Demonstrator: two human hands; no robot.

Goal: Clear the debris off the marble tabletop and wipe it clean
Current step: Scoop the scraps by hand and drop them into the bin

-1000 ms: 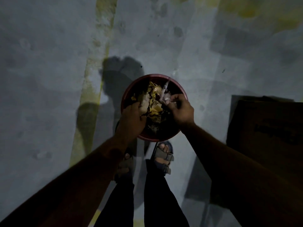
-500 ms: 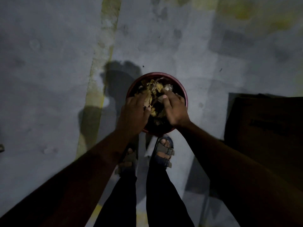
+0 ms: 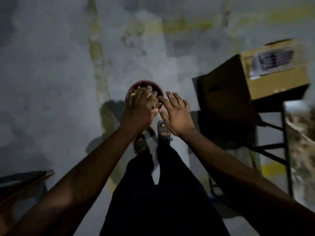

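Note:
A round red bin (image 3: 144,82) stands on the grey floor ahead of my sandalled feet, filled with yellowish scraps of debris (image 3: 134,93). My left hand (image 3: 139,108) lies over the bin's mouth with its fingers stretched across the debris, hiding most of it. My right hand (image 3: 177,113) hovers just right of the bin, fingers spread, holding nothing. At the far right edge a slab of the marble tabletop (image 3: 301,143) shows, blurred, with pale debris scattered on it.
A cardboard box (image 3: 272,72) sits at the upper right, next to the table's dark metal frame (image 3: 288,150). A brown wooden piece (image 3: 25,183) lies at the lower left. Yellow painted lines (image 3: 98,65) cross the concrete floor.
The view has pulled back and swung right, bringing the box and tabletop into sight. My right hand has lifted out of the bin and spread open. My left hand stays over the debris.

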